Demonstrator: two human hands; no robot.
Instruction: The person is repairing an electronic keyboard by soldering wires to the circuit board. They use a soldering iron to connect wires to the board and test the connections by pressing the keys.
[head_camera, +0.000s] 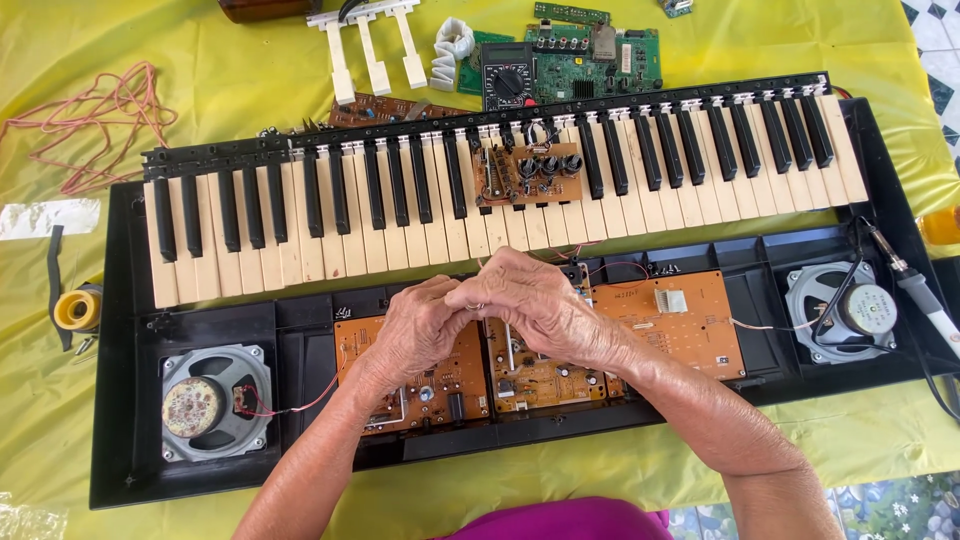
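1. An opened black keyboard case (120, 400) is lying across the yellow-covered counter (230, 90), its row of keys (400, 215) sitting along the far half.
2. Orange circuit boards (690, 335) are showing in the case, nearer than the keys, between two round speakers (215, 400).
3. The left hand (420, 325) and right hand (535, 300) are meeting over those boards, fingertips pinching together; what each grip is closing on cannot be told.

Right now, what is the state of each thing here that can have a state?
Keyboard case: opened, boards exposed.
Key bed: lifted out, lying across the case.
Left speaker: exposed, wired.
Left hand: closed, fingertips meeting the right.
Right hand: closed over something small.
Soldering iron: lying unused.
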